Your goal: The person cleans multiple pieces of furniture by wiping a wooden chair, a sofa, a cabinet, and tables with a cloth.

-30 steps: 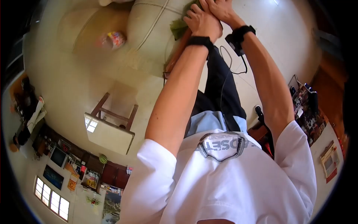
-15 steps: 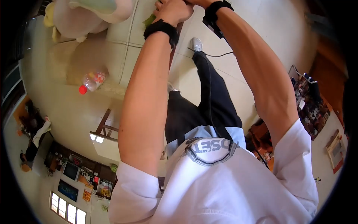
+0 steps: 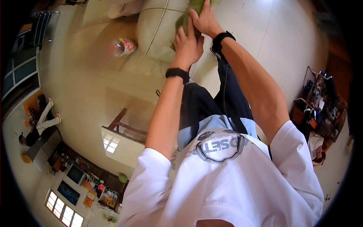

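A green cloth lies bunched along the edge of a pale surface with seam lines, partly cut off by the top of the view. My left hand rests on its near end, fingers spread and thumb apart. Farther forward, my right hand lies on the cloth, thumb and forefinger stretched out; its other fingers are hard to see. Both wrists wear black bands. Left of the cloth lies a clear plastic bottle with a red and white label, its cap end blurred.
Part of a pale, rounded object shows at the top. A dark wooden frame stands on the left. One person is at the far left, another at the right beside a cluttered stand. A watermelon sits farther back.
My hands, close together before, are now apart, with the left nearer my body and its fingers spread. More green cloth shows. My view has shifted, and the bottle appears farther right and higher.
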{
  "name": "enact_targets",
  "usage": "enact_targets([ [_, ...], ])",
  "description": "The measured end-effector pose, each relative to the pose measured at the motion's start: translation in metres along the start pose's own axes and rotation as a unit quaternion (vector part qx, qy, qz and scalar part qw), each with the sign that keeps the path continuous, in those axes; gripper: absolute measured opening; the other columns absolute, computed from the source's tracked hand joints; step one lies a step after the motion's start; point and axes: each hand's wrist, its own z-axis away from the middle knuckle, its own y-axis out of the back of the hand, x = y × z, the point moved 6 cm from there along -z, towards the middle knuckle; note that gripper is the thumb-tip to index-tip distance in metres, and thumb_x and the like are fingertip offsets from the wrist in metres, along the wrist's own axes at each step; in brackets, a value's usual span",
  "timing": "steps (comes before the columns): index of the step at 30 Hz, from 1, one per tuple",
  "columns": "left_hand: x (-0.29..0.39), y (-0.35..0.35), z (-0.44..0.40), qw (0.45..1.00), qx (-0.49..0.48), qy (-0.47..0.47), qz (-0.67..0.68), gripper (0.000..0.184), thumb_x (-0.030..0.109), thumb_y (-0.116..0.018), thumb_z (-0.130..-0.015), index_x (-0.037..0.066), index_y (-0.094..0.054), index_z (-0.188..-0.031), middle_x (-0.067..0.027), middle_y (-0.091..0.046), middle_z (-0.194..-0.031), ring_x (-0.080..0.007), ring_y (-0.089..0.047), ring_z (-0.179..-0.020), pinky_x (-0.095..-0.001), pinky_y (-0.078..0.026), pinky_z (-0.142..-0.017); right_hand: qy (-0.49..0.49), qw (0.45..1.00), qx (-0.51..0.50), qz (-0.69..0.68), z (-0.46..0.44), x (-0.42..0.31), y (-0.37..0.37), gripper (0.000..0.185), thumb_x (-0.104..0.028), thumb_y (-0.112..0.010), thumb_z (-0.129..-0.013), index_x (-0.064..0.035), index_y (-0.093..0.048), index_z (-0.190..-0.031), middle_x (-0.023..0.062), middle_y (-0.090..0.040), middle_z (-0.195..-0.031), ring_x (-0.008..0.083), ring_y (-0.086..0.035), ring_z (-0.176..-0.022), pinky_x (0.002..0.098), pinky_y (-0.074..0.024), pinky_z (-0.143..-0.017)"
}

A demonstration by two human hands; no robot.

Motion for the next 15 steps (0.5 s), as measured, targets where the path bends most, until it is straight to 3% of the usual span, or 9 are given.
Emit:
enact_targets([
  [1,-0.008,0.002,0.016,0.999,0.032,-0.031,0.021,0.087,0.028,-0.066,-0.093,0.014,-0.016,-0.163,-0.0346,-0.038,-0.146,-0.057,-0.041,-0.128,-0.0614,-0.035,-0.109,0.009,0.998,0.048,0.034,0.013,0.007,-0.012,0.096,-0.053,-0.058,-0.096,-0.005,-0.007,-0.162,0.0421,-0.019,-0.157,0.057,-0.043,-0.135,0.0522,-0.0431,-0.11],
  [3,-0.024,0.004,0.048,0.995,0.055,-0.067,0.057,0.084,0.018,-0.066,-0.092,0.012,-0.019,-0.162,-0.0351,-0.041,-0.144,-0.0554,-0.044,-0.128,-0.061,-0.037,-0.107,0.036,0.996,0.061,0.052,0.043,0.011,-0.028,0.101,-0.055,-0.059,-0.094,-0.0084,-0.002,-0.163,0.0416,-0.019,-0.158,0.0566,-0.045,-0.134,0.0526,-0.0434,-0.11],
  [6,-0.03,0.014,0.084,0.98,0.072,-0.085,0.165,0.078,0.018,-0.068,-0.092,0.007,-0.027,-0.158,-0.0335,-0.048,-0.136,-0.0513,-0.048,-0.125,-0.0582,-0.04,-0.104,-0.023,0.998,0.033,0.048,0.105,0.0,-0.038,0.101,-0.053,-0.062,-0.093,-0.0104,-0.003,-0.164,0.0397,-0.02,-0.159,0.054,-0.041,-0.139,0.053,-0.043,-0.11],
  [8,-0.037,0.023,0.102,0.973,0.131,-0.002,0.19,0.072,0.025,-0.075,-0.091,0.001,-0.039,-0.148,-0.0276,-0.055,-0.132,-0.0474,-0.051,-0.121,-0.0516,-0.042,-0.103,-0.024,0.957,0.005,0.29,0.137,-0.019,-0.04,0.103,-0.046,-0.068,-0.09,-0.0044,-0.007,-0.162,0.0372,-0.016,-0.161,0.05,-0.033,-0.146,0.0546,-0.0424,-0.109],
  [9,-0.042,0.017,0.104,0.973,0.134,-0.001,0.19,0.072,0.025,-0.075,-0.091,0.001,-0.039,-0.148,-0.0276,-0.055,-0.132,-0.0474,-0.051,-0.121,-0.0516,-0.042,-0.103,-0.021,0.956,0.004,0.291,0.138,-0.016,-0.047,0.103,-0.046,-0.068,-0.09,-0.0044,-0.007,-0.162,0.0372,-0.016,-0.161,0.05,-0.033,-0.146,0.0546,-0.0424,-0.109],
  [11,-0.053,0.001,0.11,0.983,0.162,0.015,0.086,0.068,0.02,-0.072,-0.089,0.001,-0.041,-0.146,-0.0294,-0.054,-0.13,-0.0472,-0.052,-0.12,-0.052,-0.042,-0.102,0.108,0.973,0.124,0.162,0.143,-0.017,-0.052,0.105,-0.04,-0.073,-0.085,0.0045,-0.013,-0.159,0.0347,-0.013,-0.163,0.0482,-0.024,-0.15,0.0558,-0.041,-0.11],
  [12,-0.044,0.0,0.097,0.988,0.108,0.013,0.11,0.068,0.021,-0.071,-0.09,0.002,-0.041,-0.148,-0.029,-0.054,-0.131,-0.046,-0.053,-0.119,-0.0514,-0.041,-0.103,0.104,0.971,0.128,0.17,0.14,-0.024,-0.057,0.101,-0.036,-0.074,-0.085,0.0111,-0.017,-0.154,0.0338,-0.014,-0.163,0.0483,-0.025,-0.15,0.0567,-0.0404,-0.11],
  [13,-0.041,-0.004,0.091,0.988,0.105,0.015,0.11,0.068,0.021,-0.071,-0.09,0.002,-0.041,-0.148,-0.029,-0.054,-0.131,-0.046,-0.053,-0.119,-0.0514,-0.041,-0.103,0.102,0.972,0.125,0.17,0.134,-0.029,-0.06,0.101,-0.036,-0.074,-0.085,0.0111,-0.017,-0.154,0.0338,-0.014,-0.163,0.0483,-0.025,-0.15,0.0567,-0.0404,-0.11],
  [15,-0.036,-0.001,0.089,0.968,0.187,0.029,0.164,0.067,0.021,-0.07,-0.092,0.003,-0.04,-0.148,-0.0285,-0.054,-0.132,-0.0461,-0.053,-0.119,-0.0509,-0.041,-0.101,0.07,0.96,0.187,0.198,0.12,-0.031,-0.053,0.1,-0.035,-0.074,-0.085,0.01,-0.018,-0.155,0.0337,-0.015,-0.163,0.0484,-0.025,-0.149,0.0566,-0.0403,-0.11],
])
